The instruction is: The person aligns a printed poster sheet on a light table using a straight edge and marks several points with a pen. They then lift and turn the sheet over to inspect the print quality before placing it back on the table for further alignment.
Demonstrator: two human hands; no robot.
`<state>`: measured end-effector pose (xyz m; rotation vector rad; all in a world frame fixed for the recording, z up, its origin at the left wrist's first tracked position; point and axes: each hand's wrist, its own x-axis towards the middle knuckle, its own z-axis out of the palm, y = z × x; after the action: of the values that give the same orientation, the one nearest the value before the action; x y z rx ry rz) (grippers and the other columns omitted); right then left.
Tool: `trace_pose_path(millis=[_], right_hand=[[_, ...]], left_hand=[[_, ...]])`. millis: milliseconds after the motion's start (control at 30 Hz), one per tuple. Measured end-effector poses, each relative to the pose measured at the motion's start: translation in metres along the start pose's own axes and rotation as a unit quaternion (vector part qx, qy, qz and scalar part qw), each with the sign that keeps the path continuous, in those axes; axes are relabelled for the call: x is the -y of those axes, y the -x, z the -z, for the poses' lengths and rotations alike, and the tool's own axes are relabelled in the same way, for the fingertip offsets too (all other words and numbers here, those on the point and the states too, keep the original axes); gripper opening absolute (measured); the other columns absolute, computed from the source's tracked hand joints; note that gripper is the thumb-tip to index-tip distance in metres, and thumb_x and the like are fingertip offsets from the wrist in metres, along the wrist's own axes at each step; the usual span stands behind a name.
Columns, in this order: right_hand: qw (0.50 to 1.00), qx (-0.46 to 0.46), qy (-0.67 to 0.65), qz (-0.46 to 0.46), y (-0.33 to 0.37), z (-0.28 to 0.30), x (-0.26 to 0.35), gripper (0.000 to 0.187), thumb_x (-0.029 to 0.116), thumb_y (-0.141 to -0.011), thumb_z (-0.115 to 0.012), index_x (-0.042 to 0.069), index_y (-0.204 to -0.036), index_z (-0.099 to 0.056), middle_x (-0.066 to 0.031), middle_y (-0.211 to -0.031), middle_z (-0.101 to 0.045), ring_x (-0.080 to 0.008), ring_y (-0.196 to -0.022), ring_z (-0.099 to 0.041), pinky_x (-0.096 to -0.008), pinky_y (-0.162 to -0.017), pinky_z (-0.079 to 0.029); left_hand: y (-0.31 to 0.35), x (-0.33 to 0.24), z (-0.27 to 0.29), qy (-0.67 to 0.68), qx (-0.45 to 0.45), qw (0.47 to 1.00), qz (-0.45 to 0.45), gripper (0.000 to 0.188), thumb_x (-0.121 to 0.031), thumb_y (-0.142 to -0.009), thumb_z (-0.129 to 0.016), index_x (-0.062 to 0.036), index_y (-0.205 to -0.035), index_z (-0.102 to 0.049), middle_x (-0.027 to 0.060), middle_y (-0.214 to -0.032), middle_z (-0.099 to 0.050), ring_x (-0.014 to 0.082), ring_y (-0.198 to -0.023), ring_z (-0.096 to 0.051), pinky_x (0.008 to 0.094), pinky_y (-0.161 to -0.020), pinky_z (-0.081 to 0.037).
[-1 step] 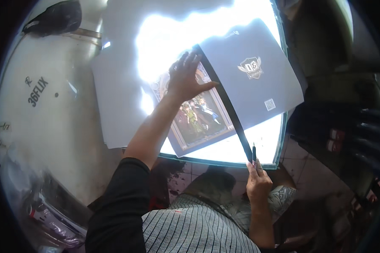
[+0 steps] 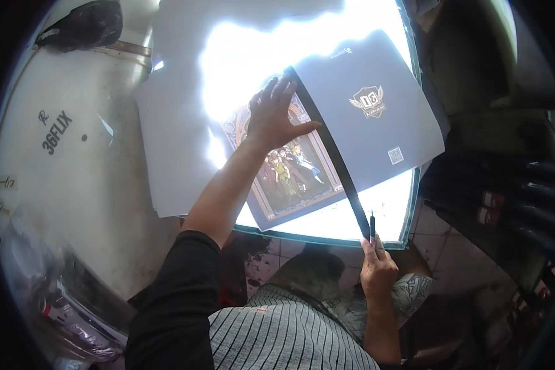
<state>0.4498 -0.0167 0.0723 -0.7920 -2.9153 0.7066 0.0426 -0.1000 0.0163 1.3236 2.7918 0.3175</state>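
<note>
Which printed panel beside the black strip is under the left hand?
The left panel, with illustrated figures; the left hand partly covers it. The right panel, bearing a winged crest, has no hand over it.

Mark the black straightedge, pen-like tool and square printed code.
Black straightedge [image 2: 331, 143]: head view, middle of its length.
Pen-like tool [image 2: 372, 226]: head view, dark barrel.
Square printed code [image 2: 395, 155]: head view, its centre.

At seven o'clock, a plain black sleeve [image 2: 176, 308] ends near the left elbow. At six, a grey shirt [image 2: 277, 339] carries thin dark stripes; at four, patterned grey cloth [image 2: 413, 288] shows. The left hand [image 2: 271, 124] and right hand [image 2: 379, 269] are bare.
</note>
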Motion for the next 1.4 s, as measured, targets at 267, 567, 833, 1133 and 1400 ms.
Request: trace_pose_path(millis=[267,567,833,1133,1400], right_hand=[[0.999,0.009,-0.009,0.039,-0.003,0.002,-0.001,0.039,-0.002,-0.084,-0.070,0.016,-0.119,-0.073,-0.0154,-0.128,-0.067,-0.0314,-0.084,-0.072,-0.0384,-0.070,-0.058],[0.999,0.018,-0.001,0.035,0.000,0.002,-0.005,0.042,-0.001,-0.083,-0.068,0.018,-0.119,-0.074,-0.0112,-0.133,-0.066,-0.0262,-0.080,-0.071,-0.0364,-0.068,-0.058],[0.999,0.009,0.002,0.043,0.000,-0.002,-0.008,0.046,-0.001,-0.081,-0.068,0.022,-0.121,-0.073,-0.0094,-0.133,-0.066,-0.0240,-0.078,-0.070,-0.0358,-0.066,-0.057],[0.999,0.016,0.005,0.045,0.000,-0.002,-0.007,0.045,0.000,-0.082,-0.068,0.022,-0.122,-0.073,-0.0093,-0.134,-0.066,-0.0239,-0.079,-0.070,-0.0358,-0.067,-0.057],[0.999,0.011,-0.002,0.040,0.000,0.002,-0.008,0.044,-0.002,-0.083,-0.068,0.018,-0.121,-0.072,-0.0115,-0.132,-0.066,-0.0257,-0.080,-0.071,-0.0358,-0.067,-0.057]], left_hand=[[0.003,0.001,0.010,-0.004,0.021,1.000,0.016,0.113,-0.085,-0.075,-0.059,-0.0049,-0.152,-0.036,0.0166,-0.162,-0.026,0.0326,-0.153,-0.016,0.0566,-0.120,-0.014],[0.003,0.000,0.009,-0.008,0.012,1.000,0.006,0.112,-0.084,-0.076,-0.059,-0.0047,-0.152,-0.036,0.0167,-0.162,-0.027,0.0327,-0.152,-0.018,0.0555,-0.120,-0.014],[0.004,0.002,0.007,-0.006,-0.002,1.000,0.000,0.112,-0.084,-0.076,-0.059,-0.0043,-0.151,-0.037,0.0168,-0.161,-0.028,0.0327,-0.152,-0.019,0.0550,-0.121,-0.013],[0.006,0.004,0.009,-0.002,-0.009,1.000,-0.005,0.112,-0.084,-0.076,-0.059,-0.0026,-0.150,-0.039,0.0179,-0.160,-0.030,0.0330,-0.152,-0.019,0.0546,-0.120,-0.014],[0.002,0.002,0.002,0.017,-0.010,1.000,-0.017,0.116,-0.084,-0.071,-0.065,-0.0038,-0.151,-0.038,0.0183,-0.160,-0.029,0.0339,-0.152,-0.019,0.0559,-0.119,-0.015]])
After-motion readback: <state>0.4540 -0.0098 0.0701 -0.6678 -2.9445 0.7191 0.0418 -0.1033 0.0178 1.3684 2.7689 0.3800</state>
